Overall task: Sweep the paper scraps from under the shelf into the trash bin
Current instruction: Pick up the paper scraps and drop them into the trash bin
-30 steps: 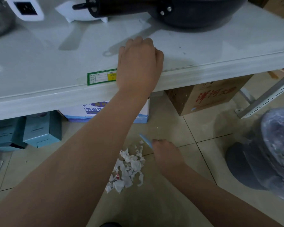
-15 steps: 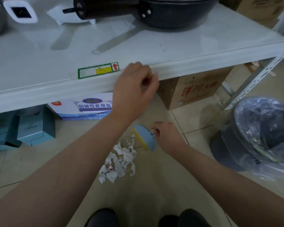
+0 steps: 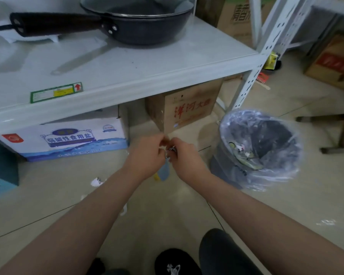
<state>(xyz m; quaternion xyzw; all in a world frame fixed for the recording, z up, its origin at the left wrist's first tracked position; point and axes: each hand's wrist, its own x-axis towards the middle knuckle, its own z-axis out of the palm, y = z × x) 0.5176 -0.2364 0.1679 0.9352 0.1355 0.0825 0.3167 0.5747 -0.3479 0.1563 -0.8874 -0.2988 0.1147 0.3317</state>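
My left hand (image 3: 147, 153) and my right hand (image 3: 184, 155) meet above the floor, in front of the white shelf (image 3: 127, 84). Both are closed on the top of a small blue brush (image 3: 164, 172) with yellow bristles, which hangs down between them. A few white paper scraps (image 3: 96, 182) lie on the tiles to the left; my left forearm hides most of the pile. The trash bin (image 3: 222, 167), lined with a clear plastic bag, stands on the floor just right of my right hand.
A black pan (image 3: 139, 22) sits on the shelf. Under it stand a blue-and-white box (image 3: 68, 139), a brown carton (image 3: 187, 108) and a teal box (image 3: 0, 167). The shelf's upright (image 3: 252, 72) rises behind the bin, with more cartons beyond. My shoes (image 3: 173, 262) are at the bottom.
My left hand has left the shelf edge and come down to join my right hand on the brush. The brush has lifted away from the scrap pile, and the view has swung right toward the bin.
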